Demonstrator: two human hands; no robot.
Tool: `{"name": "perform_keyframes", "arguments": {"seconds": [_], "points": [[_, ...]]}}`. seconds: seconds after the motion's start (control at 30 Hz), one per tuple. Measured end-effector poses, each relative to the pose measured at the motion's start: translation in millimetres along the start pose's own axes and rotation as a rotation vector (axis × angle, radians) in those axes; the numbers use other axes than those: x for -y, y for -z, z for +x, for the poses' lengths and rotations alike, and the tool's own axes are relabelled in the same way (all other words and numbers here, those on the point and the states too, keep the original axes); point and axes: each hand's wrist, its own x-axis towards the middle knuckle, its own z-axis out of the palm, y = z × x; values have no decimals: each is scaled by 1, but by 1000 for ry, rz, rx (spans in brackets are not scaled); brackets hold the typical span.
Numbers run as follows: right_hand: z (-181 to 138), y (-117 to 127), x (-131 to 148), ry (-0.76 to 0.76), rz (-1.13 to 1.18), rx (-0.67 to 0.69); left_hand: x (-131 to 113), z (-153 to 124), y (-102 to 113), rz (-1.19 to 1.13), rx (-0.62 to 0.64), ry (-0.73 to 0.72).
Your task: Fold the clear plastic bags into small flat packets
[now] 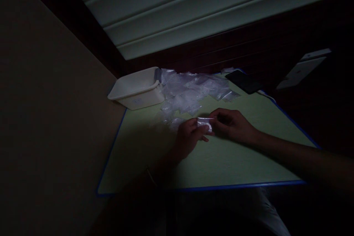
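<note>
Between my two hands is a small clear plastic bag (205,123), shiny and held just above the table. My left hand (190,134) grips its left side, thumb across the front. At the bag's right end, the fingers of my right hand (231,123) are pinched on its edge. Whether anything is inside the bag is too dark to tell. Behind my hands lies a spread pile of similar clear plastic bags (188,86), some reaching close to my left hand.
A white plastic bin (138,92) stands at the table's back left, beside the pile. A dark flat object (243,82), perhaps a phone or tablet, lies at the back right. The pale green table (235,166) has a blue edge. A wall rises on the left; the room is dim.
</note>
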Motion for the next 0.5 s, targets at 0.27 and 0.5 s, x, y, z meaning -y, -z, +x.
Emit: {"name": "perform_keyframes", "arguments": {"seconds": [0.27, 0.5], "points": [[-2, -1, 0, 71, -121, -23, 2, -1, -3, -115, 29, 131], [-4, 3, -1, 399, -493, -20, 7, -1, 1, -216, 113, 181]]}}
